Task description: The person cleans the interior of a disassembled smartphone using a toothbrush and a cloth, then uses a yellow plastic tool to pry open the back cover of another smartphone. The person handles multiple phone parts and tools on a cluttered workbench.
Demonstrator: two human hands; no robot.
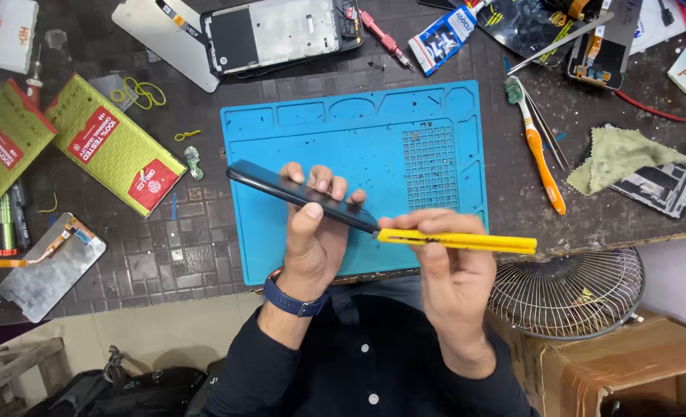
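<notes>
My left hand (312,232) grips a dark smartphone (281,188), held edge-on above the blue silicone work mat (374,139). In my right hand (447,270) is a yellow utility knife (466,242), and its tip meets the phone's lower right edge near the thumb. A blue-strapped watch sits on my left wrist. Both hands hover over the near edge of the mat.
Two yellow-green padded envelopes (111,143) lie at left, with a loose phone screen (45,266) below them. An opened phone frame (281,31) and a glue tube (447,35) lie at the back. An orange toothbrush (540,150), a green cloth (617,154) and a small fan (567,289) are on the right.
</notes>
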